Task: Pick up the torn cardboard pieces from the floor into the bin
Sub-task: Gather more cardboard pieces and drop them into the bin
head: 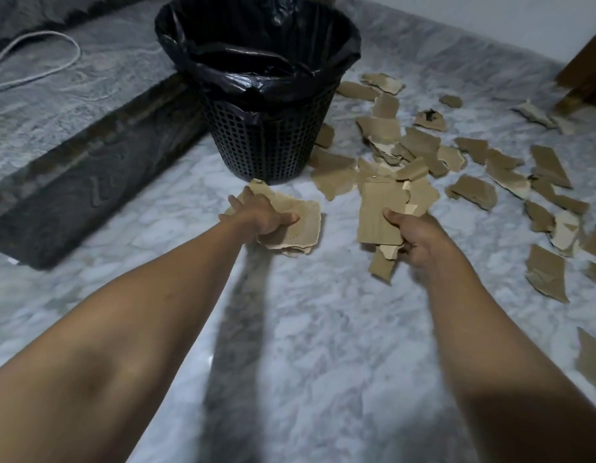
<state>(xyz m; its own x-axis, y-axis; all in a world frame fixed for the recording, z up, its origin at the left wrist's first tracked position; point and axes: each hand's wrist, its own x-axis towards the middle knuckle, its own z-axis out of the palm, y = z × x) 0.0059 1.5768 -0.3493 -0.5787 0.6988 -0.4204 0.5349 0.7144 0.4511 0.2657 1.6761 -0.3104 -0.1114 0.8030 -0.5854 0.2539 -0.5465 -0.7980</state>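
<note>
Head view | our left hand (260,213) and right hand (420,235) each clamp fingers on cardboard pieces (381,212) | bunched for one dump into bin (266,142)

We see a dim, cool and even light on the grey-white marbled stone floor (323,345). One long, soft shadow (236,329) lies on it between the two bare forearms (156,312), pointing to the black lattice plastic bin (266,145); its glossy black liner (256,61) gives weak glints. The right hand (423,242) is a little smeared. The wide lens bends the edges, and the far torn brown cardboard pieces (537,115) look soft.
</note>
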